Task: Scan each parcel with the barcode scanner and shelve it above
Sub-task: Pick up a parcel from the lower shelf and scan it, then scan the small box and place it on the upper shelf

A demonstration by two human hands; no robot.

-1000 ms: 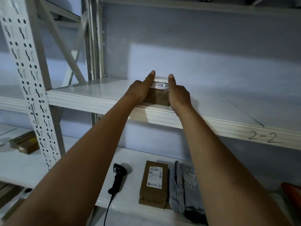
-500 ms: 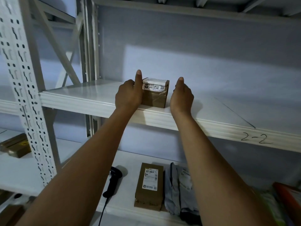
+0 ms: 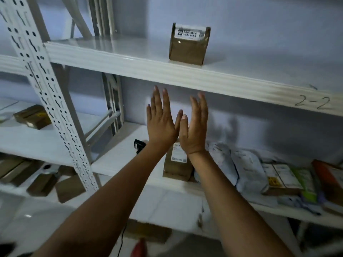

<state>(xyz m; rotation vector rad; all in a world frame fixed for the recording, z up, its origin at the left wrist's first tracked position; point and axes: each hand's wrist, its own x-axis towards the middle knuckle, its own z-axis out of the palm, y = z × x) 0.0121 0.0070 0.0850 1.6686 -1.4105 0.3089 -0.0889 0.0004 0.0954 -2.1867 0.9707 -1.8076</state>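
A small brown parcel (image 3: 188, 46) with a white label stands alone on the upper shelf (image 3: 115, 61), near its front edge. Below that shelf my left hand (image 3: 161, 122) and my right hand (image 3: 194, 127) hang side by side, fingers stretched upward, both empty. Behind my wrists, a flat brown parcel (image 3: 178, 164) with a printed label lies on the lower shelf (image 3: 118, 154). The black barcode scanner (image 3: 139, 145) rests left of it, mostly hidden by my left forearm.
Grey mailer bags (image 3: 246, 169) and colourful parcels (image 3: 300, 180) fill the lower shelf to the right. A perforated white upright (image 3: 46, 86) stands at the left, with brown boxes (image 3: 32, 118) in the neighbouring bay. "2-2" (image 3: 311, 102) is written on the upper shelf's edge.
Both hands let go of the small parcel and dropped below the upper shelf, fingers now spread. The parcel stays on the shelf. The view tilted down and right.
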